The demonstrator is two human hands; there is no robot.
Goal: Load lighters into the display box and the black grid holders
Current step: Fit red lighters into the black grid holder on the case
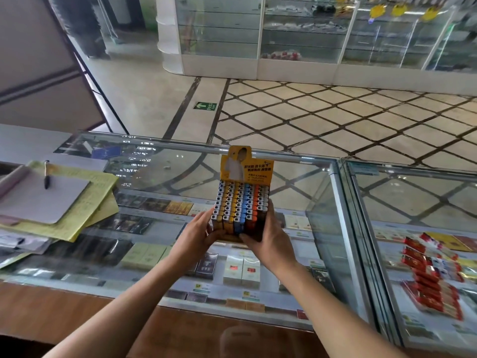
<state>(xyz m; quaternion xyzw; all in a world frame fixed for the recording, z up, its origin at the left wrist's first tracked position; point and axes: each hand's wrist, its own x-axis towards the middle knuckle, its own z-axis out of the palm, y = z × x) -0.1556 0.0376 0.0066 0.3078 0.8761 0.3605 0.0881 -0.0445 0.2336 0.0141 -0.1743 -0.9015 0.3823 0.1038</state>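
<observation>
The display box point(245, 174) is packed with upright rows of lighters point(240, 202) and sits between both hands over the glass surface point(296, 177), its long axis pointing away from the person. The left hand point(197, 235) grips the near-left side and the right hand point(269, 237) the near-right, fingers curled around it. There's open glass ahead and to the right, papers point(85, 202) crowd the left, and no black grid holders are in view.

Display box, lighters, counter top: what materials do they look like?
Display box: likely printed cardboard with a slight sheen; it has a thin folded header card with a hang hole.
Lighters: probably coloured plastic bodies, with shiny metal-looking tops.
Counter top: clear glass; it is reflective and goods are visible beneath.
</observation>
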